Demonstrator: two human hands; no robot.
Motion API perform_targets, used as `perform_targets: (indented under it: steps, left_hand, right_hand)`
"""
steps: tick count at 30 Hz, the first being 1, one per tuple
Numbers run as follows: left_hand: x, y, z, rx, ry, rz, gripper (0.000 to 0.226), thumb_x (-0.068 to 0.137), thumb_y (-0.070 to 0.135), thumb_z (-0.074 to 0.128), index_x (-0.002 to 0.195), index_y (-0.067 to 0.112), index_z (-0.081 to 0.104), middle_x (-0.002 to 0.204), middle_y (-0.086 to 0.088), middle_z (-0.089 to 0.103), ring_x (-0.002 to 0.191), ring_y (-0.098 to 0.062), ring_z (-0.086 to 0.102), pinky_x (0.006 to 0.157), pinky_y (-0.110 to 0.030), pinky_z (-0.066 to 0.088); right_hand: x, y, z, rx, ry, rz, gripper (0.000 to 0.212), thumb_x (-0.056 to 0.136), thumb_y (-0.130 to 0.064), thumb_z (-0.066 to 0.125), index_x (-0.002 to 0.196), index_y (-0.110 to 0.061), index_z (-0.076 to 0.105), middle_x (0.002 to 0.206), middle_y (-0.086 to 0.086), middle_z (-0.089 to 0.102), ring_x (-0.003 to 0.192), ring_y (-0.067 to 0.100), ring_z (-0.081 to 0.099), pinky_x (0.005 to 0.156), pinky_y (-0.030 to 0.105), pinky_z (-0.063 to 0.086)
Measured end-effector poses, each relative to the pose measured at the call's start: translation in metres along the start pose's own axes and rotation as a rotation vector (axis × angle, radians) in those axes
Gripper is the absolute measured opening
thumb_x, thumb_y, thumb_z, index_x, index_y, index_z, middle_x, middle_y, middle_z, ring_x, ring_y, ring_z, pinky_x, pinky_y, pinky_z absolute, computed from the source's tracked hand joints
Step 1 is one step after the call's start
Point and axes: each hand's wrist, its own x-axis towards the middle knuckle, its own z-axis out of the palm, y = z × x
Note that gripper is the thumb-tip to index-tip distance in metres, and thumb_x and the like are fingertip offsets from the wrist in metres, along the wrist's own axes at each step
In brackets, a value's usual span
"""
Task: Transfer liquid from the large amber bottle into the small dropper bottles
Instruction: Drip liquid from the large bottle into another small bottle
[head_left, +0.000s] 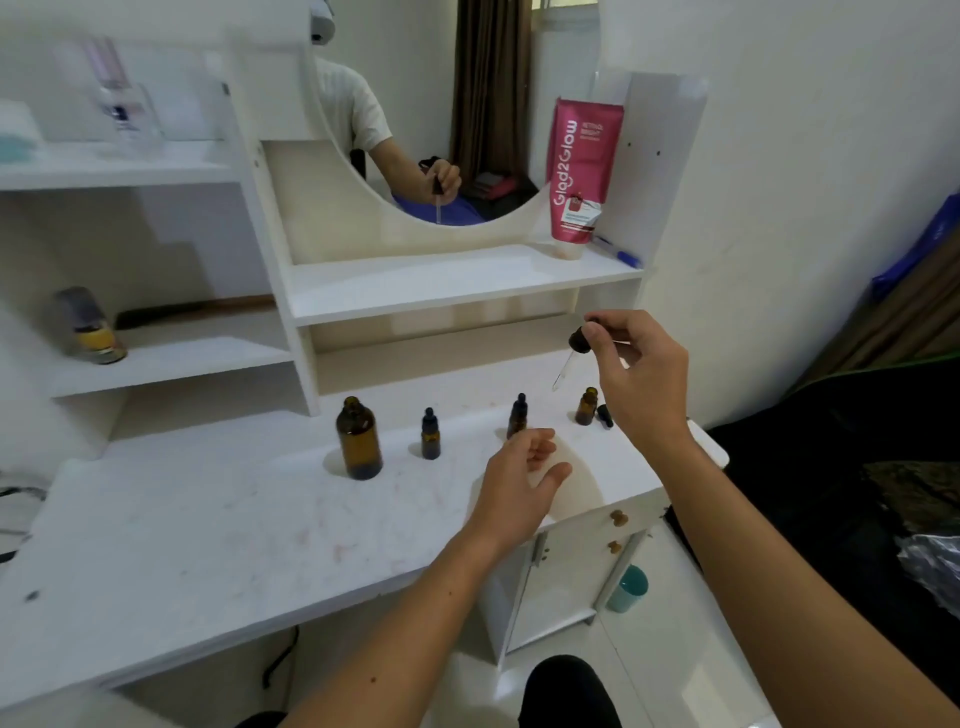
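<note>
Two hands are over the tabletop (218, 519), and I take them nearest first. My left hand (519, 467) hovers low with its fingers (543, 447) loosely spread and released, gripping nothing; it sits just in front of the middle dropper bottle (517, 415), near it, though I cannot tell whether it touches. My right hand (639, 374) is raised higher, its fingers (592, 332) pinching the black bulb of a dropper (571, 353), the glass tube hanging down and tilted left in the air between the middle bottle and the open small bottle (586, 406). Whether the tube carries liquid is too fine to see.

That open small bottle stands at the right of the row, its own black cap (604, 415) lying just beside it. The left dropper bottle (430, 434) is capped and stands beside the large amber bottle (358, 439), which is open, upright, well apart from both hands.

My judgement: the transfer is in progress. One small bottle is open to receive, two appear closed; fill levels are hidden by the dark glass, so I cannot say how many are done.
</note>
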Motion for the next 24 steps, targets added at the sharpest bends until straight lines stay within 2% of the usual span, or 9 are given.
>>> perform_targets:
  steps: [4, 8, 11, 13, 17, 21, 24]
  left_hand:
    - [-0.025, -0.007, -0.036, -0.076, 0.026, -0.033, 0.041, 0.095, 0.035, 0.073, 0.133, 0.029, 0.060, 0.117, 0.017, 0.067, 0.108, 0.002, 0.063, 0.093, -0.014, 0.050]
    - [-0.046, -0.019, -0.079, -0.093, 0.097, -0.044, 0.039, 0.095, 0.034, 0.074, 0.131, 0.029, 0.062, 0.113, 0.017, 0.069, 0.102, 0.008, 0.064, 0.086, -0.010, 0.051]
    - [-0.060, -0.028, -0.111, -0.117, 0.169, -0.077, 0.039, 0.093, 0.031, 0.075, 0.130, 0.028, 0.063, 0.111, 0.016, 0.070, 0.101, 0.007, 0.065, 0.092, -0.018, 0.056]
    - [-0.069, -0.034, -0.131, -0.113, 0.218, -0.095, 0.039, 0.092, 0.029, 0.076, 0.130, 0.027, 0.064, 0.111, 0.017, 0.071, 0.100, 0.004, 0.067, 0.095, -0.024, 0.058]
    - [-0.085, -0.041, -0.164, -0.077, 0.302, -0.105, 0.034, 0.092, 0.028, 0.077, 0.124, 0.027, 0.067, 0.111, 0.015, 0.072, 0.099, 0.000, 0.068, 0.093, -0.024, 0.058]
    - [-0.088, -0.043, -0.181, -0.038, 0.441, -0.123, 0.029, 0.089, 0.030, 0.080, 0.114, 0.028, 0.068, 0.105, 0.015, 0.071, 0.095, -0.007, 0.069, 0.086, -0.022, 0.059]
    - [-0.080, -0.047, -0.184, -0.007, 0.533, -0.117, 0.038, 0.084, 0.036, 0.084, 0.115, 0.031, 0.064, 0.110, 0.017, 0.068, 0.098, -0.009, 0.068, 0.086, -0.023, 0.059]
  right_hand:
    - [-0.012, -0.031, 0.017, 0.055, -0.029, -0.017, 0.015, 0.100, -0.017, 0.070, 0.114, -0.012, 0.075, 0.098, -0.008, 0.074, 0.090, -0.001, 0.071, 0.086, 0.013, 0.055]
    - [-0.026, -0.061, 0.041, 0.167, -0.085, 0.016, 0.014, 0.101, -0.016, 0.070, 0.112, -0.011, 0.075, 0.095, -0.015, 0.074, 0.089, -0.005, 0.072, 0.084, 0.012, 0.055]
    - [-0.036, -0.080, 0.061, 0.210, -0.122, -0.014, 0.013, 0.100, -0.012, 0.070, 0.112, -0.009, 0.074, 0.093, -0.016, 0.073, 0.087, -0.008, 0.072, 0.082, 0.008, 0.052]
    - [-0.040, -0.089, 0.075, 0.231, -0.136, -0.040, 0.013, 0.100, -0.012, 0.071, 0.111, -0.009, 0.074, 0.093, -0.011, 0.075, 0.089, -0.004, 0.073, 0.083, 0.013, 0.056]
    - [-0.041, -0.106, 0.098, 0.277, -0.162, -0.042, 0.016, 0.100, -0.017, 0.070, 0.114, -0.010, 0.075, 0.101, 0.000, 0.078, 0.096, 0.007, 0.075, 0.088, 0.024, 0.060]
    - [-0.037, -0.123, 0.115, 0.298, -0.161, -0.072, 0.016, 0.101, -0.017, 0.069, 0.114, -0.010, 0.075, 0.103, -0.003, 0.076, 0.097, 0.005, 0.073, 0.088, 0.020, 0.059]
    - [-0.035, -0.130, 0.126, 0.327, -0.162, -0.070, 0.016, 0.100, -0.017, 0.070, 0.113, -0.009, 0.075, 0.104, -0.002, 0.077, 0.097, 0.009, 0.074, 0.088, 0.022, 0.059]
